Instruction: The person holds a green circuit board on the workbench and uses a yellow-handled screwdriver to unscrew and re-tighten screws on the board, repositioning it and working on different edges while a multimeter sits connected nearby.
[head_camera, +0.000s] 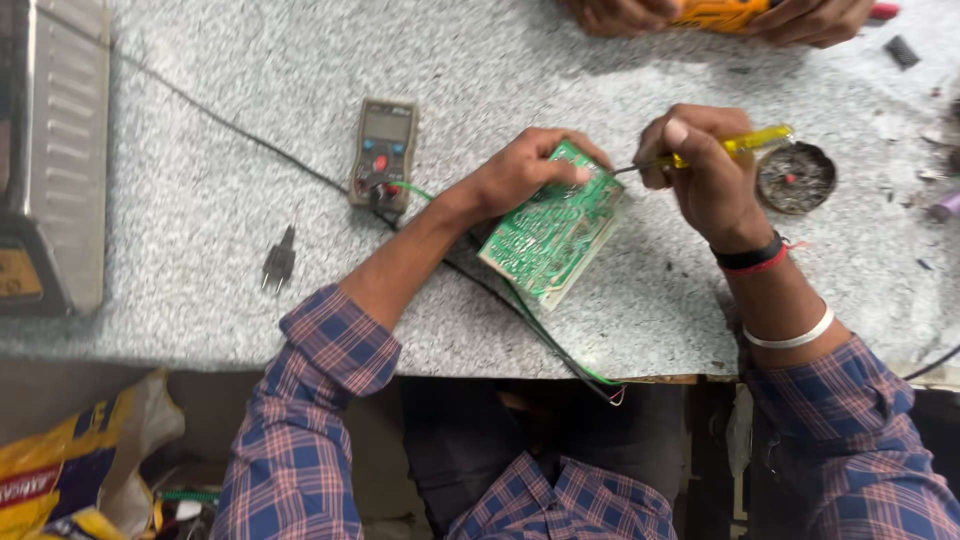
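Speckled grey worktop fills most of the view, with a metal appliance at its left edge. Green circuit board sits near the middle, tilted up on one edge, solder side facing the camera. Left hand grips its upper corner, fingers wrapped over the top edge. Right hand has its fingers closed round a yellow-handled screwdriver, the metal tip touching or just beside the board's top right corner; exact contact too small to tell. Judged mid-work: board is out and held, tool is at it, nothing visibly removed or finished yet. Grey multimeter lies left of the board, black and green leads running under the board and off the front edge. Round dish of scraps sits just right of the right hand. Small black plug lies apart on the left. Another person's hands hold an orange tool at the top edge.
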